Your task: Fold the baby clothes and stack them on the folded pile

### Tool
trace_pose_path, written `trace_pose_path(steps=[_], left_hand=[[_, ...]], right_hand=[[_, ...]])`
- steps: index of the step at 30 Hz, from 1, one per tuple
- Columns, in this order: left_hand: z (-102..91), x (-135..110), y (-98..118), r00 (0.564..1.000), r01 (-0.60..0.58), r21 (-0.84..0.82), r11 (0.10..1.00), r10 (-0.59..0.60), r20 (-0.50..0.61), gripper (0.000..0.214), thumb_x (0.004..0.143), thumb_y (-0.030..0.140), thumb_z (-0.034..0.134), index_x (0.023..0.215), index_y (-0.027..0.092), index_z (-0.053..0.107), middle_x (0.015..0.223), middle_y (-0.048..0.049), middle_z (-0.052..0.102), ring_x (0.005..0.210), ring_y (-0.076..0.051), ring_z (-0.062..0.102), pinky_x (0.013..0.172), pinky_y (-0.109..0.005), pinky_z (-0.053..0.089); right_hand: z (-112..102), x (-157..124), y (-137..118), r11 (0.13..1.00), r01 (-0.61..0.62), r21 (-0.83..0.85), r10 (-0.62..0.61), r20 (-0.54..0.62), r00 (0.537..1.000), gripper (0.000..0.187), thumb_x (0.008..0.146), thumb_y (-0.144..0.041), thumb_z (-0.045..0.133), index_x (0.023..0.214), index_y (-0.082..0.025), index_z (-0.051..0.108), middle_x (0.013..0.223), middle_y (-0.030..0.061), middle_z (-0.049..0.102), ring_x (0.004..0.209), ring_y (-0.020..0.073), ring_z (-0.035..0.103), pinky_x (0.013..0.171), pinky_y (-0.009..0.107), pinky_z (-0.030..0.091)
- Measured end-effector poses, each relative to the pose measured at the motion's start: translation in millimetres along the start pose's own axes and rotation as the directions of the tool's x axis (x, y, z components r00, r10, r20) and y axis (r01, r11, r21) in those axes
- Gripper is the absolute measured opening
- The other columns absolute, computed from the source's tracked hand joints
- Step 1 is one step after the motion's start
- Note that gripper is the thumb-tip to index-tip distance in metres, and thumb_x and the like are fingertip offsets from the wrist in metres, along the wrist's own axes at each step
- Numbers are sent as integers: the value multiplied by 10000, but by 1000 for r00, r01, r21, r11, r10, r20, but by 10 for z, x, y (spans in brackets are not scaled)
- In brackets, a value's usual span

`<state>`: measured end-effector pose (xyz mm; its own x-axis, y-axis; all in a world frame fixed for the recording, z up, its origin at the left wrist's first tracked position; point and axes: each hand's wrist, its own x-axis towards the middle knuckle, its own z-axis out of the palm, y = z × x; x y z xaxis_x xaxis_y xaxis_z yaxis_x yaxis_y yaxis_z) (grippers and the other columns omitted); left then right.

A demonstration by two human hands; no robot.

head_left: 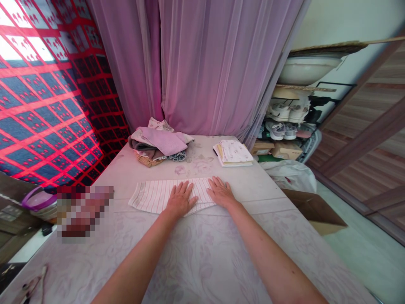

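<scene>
A white garment with thin pink stripes [155, 194] lies flattened on the table, long side running left to right; which kind of garment it is I cannot tell. Palm down, my left hand [182, 198] rests on its middle with the fingers spread. My right hand [220, 192] lies flat over the garment's right end, fingers pointing away and apart. Neither hand grips the cloth. Beyond my right hand sits a neat stack of folded white cloths [234, 153]. Past the left end, a loose heap of clothes [161, 141] in pink, grey and print fills a wicker basket [148, 160].
The table [202, 261] has a pale floral cover. Behind it hang pink curtains [202, 63]; a red-checked cloth [63, 105] hangs at left. On the right stand a shoe rack [284, 112] and an open cardboard box [316, 211]. A blurred-out item [87, 211] lies at the left edge.
</scene>
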<state>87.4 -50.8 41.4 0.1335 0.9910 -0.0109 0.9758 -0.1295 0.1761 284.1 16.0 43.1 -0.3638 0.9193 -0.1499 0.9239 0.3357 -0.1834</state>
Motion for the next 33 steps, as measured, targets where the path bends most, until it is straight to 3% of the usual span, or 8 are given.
trace_pose_path(steps=[3, 7, 11, 15, 20, 25, 28, 33], left_hand=[[27, -3, -16, 999, -8, -38, 999, 7, -32, 612, 946, 504, 361, 1473, 193, 340, 1555, -128, 285, 1435, -306, 240, 1147, -519, 193], [74, -17, -47, 996, -31, -59, 998, 25, -89, 602, 945, 483, 377, 1468, 185, 349, 1552, -129, 293, 1436, -303, 239, 1150, -517, 191], [45, -57, -64, 990, -70, -71, 995, 61, -128, 567, 966, 425, 339, 1475, 176, 332, 1550, -112, 303, 1442, -281, 226, 1156, -501, 194], [-10, -175, -52, 984, -112, -65, 992, 102, -146, 508, 982, 401, 297, 1450, 224, 385, 1521, -83, 372, 1436, -263, 251, 1162, -510, 169], [56, -347, -19, 985, -158, -42, 987, 155, -76, 599, 936, 528, 394, 1467, 253, 353, 1531, -81, 356, 1426, -276, 276, 1155, -511, 199], [33, -365, 29, 993, -109, -63, 992, 106, -56, 605, 922, 532, 430, 1452, 243, 379, 1520, -96, 375, 1422, -287, 281, 1150, -524, 208], [-93, -324, 80, 997, -74, -92, 993, 71, -27, 539, 906, 498, 487, 1386, 253, 470, 1476, -95, 444, 1387, -296, 344, 1134, -542, 230], [-314, -170, 231, 995, -10, -321, 947, -24, -100, 354, 911, 381, 499, 1192, 212, 633, 1280, -110, 620, 1198, -262, 550, 1059, -420, 377]], right_hand=[[59, -69, 118, 995, -73, 68, 81, -117, 990, 538, 971, -376, 208, 1468, -226, 348, 1565, 72, 274, 1427, 222, 240, 1118, 533, 215], [211, -303, 311, 947, -283, 152, 319, -339, 885, 482, 959, -334, 250, 1242, -218, 622, 1442, 97, 477, 1354, 272, 362, 1079, 512, 276], [324, -492, 386, 934, -290, 208, 354, -438, 826, 479, 948, -346, 274, 1066, -184, 709, 1330, 112, 581, 1300, 288, 417, 1069, 477, 292], [325, -525, 340, 925, -286, 250, 371, -440, 818, 439, 933, -399, 334, 953, -185, 717, 1320, 113, 586, 1301, 290, 411, 1084, 481, 259], [329, -514, 328, 922, -237, 307, 359, -439, 824, 289, 813, -467, 542, 738, -215, 660, 1327, 102, 574, 1321, 300, 379, 1085, 513, 222], [329, -512, 350, 894, -43, 445, 316, -561, 765, 248, 766, -446, 541, 637, -235, 549, 1161, 89, 665, 1192, 273, 507, 1020, 442, 343], [304, -505, 290, 806, 25, 591, 374, -543, 751, 297, 749, -523, 525, 656, -241, 523, 881, 59, 711, 831, 213, 625, 801, 342, 462], [241, -479, 75, 575, 172, 800, 462, -492, 738, 388, 699, -606, 581, 666, -227, 503, 519, -53, 523, 483, 124, 479, 518, 242, 405]])
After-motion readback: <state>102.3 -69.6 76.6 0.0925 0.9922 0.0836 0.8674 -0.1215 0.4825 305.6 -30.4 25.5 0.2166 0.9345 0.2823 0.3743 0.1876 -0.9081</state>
